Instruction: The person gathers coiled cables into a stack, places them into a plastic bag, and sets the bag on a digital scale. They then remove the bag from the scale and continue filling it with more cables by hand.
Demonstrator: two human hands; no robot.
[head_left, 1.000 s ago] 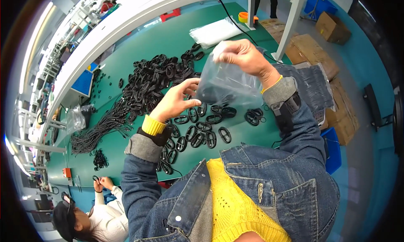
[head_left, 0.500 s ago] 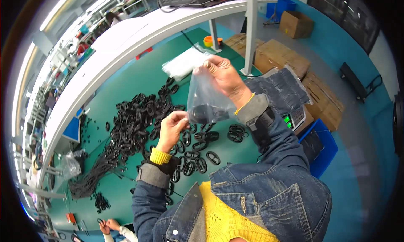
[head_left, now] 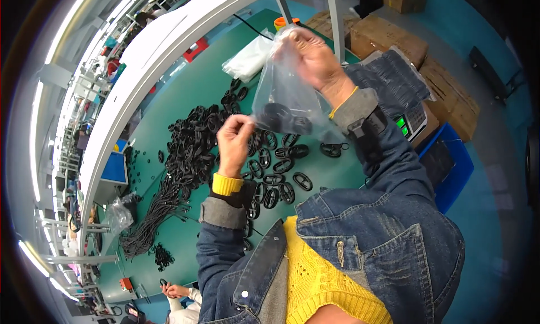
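A clear plastic bag [head_left: 292,93] hangs over the green table, with dark parts [head_left: 275,117] lying in its bottom. At its gathered top, my right hand [head_left: 315,56] is closed on the plastic. Lower down, my left hand [head_left: 234,141] pinches the bag's left bottom corner between thumb and fingers. Beneath the bag and beside my left wrist lie several loose black oval buckles [head_left: 302,181]. A large heap of similar black pieces [head_left: 194,135] spreads to the left of my left hand.
Black cords [head_left: 152,222] lie bundled at the table's left. Flat clear bags [head_left: 247,56] rest behind my hands. To the right are a scale [head_left: 410,121], a blue bin [head_left: 458,180] and cardboard boxes [head_left: 388,39]. Another person's hands [head_left: 174,290] work at the near left edge.
My right hand has lifted the bag's top higher and slightly right, stretching the bag taller. My left hand keeps its pinch. The whole view has also shifted.
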